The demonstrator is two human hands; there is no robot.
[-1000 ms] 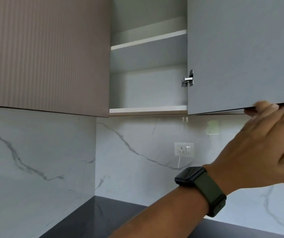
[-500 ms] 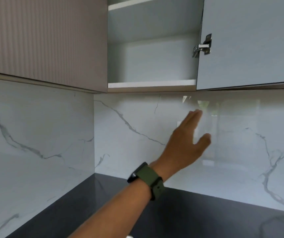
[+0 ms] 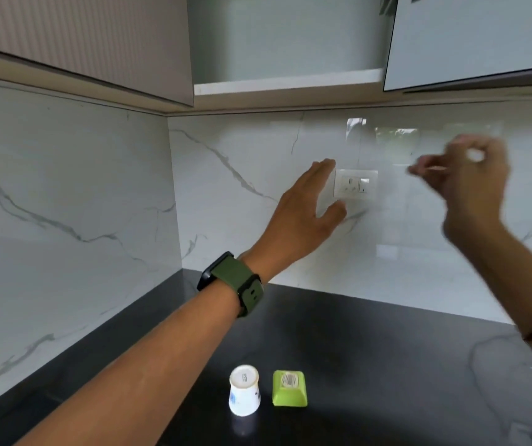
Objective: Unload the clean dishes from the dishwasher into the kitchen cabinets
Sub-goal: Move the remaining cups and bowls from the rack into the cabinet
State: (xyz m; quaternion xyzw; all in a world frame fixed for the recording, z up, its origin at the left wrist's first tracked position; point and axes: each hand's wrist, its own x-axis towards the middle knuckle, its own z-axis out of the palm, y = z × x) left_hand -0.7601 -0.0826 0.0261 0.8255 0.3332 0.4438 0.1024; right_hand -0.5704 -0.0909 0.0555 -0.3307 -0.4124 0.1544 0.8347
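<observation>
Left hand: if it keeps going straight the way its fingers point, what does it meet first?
Probably the wall socket on the marble backsplash. The left hand is open, fingers aimed up at it with nothing between, though the gap is unclear.

Pretty bright, even daylight here, window glare on the glossy far backsplash (image 3: 387, 140), right hand (image 3: 470, 178) smeared with motion blur, dark tabletop (image 3: 371, 349) softly reflective, and the wide lens bends the cabinet edges up top.
</observation>
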